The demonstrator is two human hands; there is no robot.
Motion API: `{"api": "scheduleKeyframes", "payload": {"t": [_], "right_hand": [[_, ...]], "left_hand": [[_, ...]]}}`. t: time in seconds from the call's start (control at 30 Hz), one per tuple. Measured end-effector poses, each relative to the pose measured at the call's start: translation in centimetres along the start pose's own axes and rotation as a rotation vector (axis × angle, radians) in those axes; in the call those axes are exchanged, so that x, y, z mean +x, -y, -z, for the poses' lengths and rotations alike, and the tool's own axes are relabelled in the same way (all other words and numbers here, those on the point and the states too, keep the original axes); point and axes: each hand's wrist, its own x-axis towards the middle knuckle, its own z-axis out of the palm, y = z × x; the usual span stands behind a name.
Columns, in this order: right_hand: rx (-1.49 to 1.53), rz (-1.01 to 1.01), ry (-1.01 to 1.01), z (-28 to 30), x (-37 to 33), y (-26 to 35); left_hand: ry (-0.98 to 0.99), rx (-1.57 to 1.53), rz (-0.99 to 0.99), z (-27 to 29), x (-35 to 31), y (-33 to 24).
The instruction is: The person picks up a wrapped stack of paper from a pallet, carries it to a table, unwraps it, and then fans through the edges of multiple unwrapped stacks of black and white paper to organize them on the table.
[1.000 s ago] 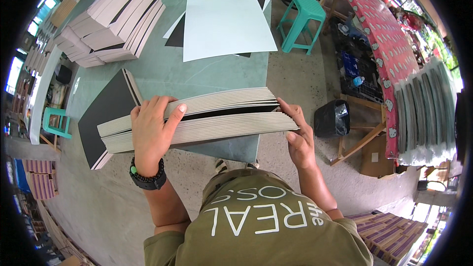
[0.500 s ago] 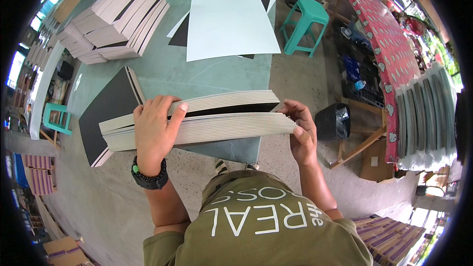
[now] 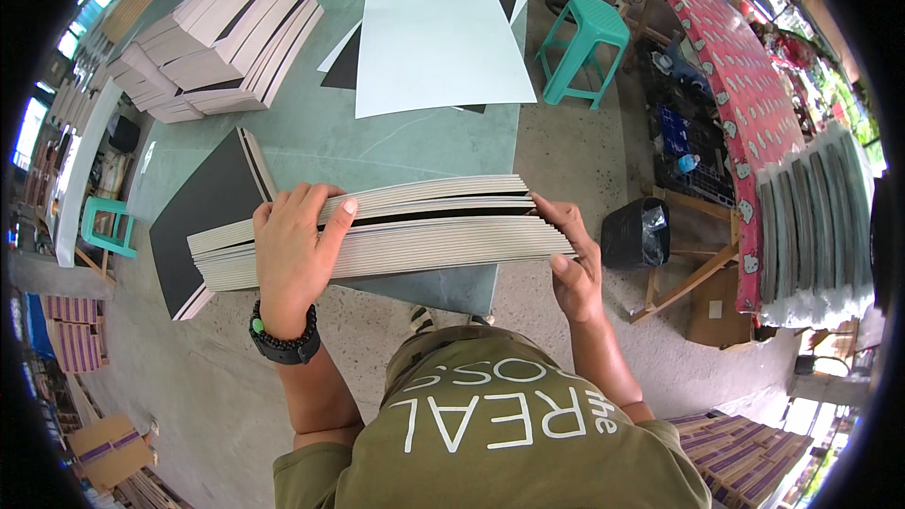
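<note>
A thick stack of stiff boards (image 3: pixel 415 259), pale along the edges with a black face showing in a gap, is held up level over the near edge of the table. My left hand (image 3: pixel 297 236) wraps over the stack's left part, thumb and fingers closed round it. At the right end my right hand (image 3: pixel 575 269) grips the fanned board corners, thumb on the near edge and fingers on the far side. Behind my left hand, a smaller pile of black-faced boards (image 3: pixel 212 212) lies at the table's left edge.
The green table (image 3: pixel 424 146) carries tall stacks of boards (image 3: pixel 226 38) at the far left and loose white sheets (image 3: pixel 438 52) over black ones. A green stool (image 3: pixel 589 33) and a black bin (image 3: pixel 636 234) stand to the right.
A second dark gap has opened in the upper boards at the right end. My right fingers have shifted slightly along the corners; my left hand keeps its place. A cardboard box at lower left has moved up.
</note>
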Motion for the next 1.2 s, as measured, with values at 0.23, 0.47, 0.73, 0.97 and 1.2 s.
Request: {"api": "scheduleKeyframes", "payload": {"t": [0.23,0.47,0.73,0.97,1.2], "right_hand": [[0.073,-0.04,-0.017,-0.3,0.4,0.0],[-0.038,-0.012,0.063,0.2,0.7,0.5],[-0.032,-0.024,0.067,0.1,0.8,0.6],[0.071,-0.112,0.198,1.4,1.7,1.2],[0.009,-0.098,0.25,1.4,2.6,1.4]], "left_hand": [[0.014,-0.007,0.003,0.0,0.2,0.0],[0.005,0.008,0.001,0.0,0.0,0.1],[0.004,0.001,0.015,-0.1,0.0,0.2],[0.005,-0.001,0.045,-0.1,0.0,-0.4],[-0.018,-0.005,0.038,0.2,-0.2,-0.6]]}}
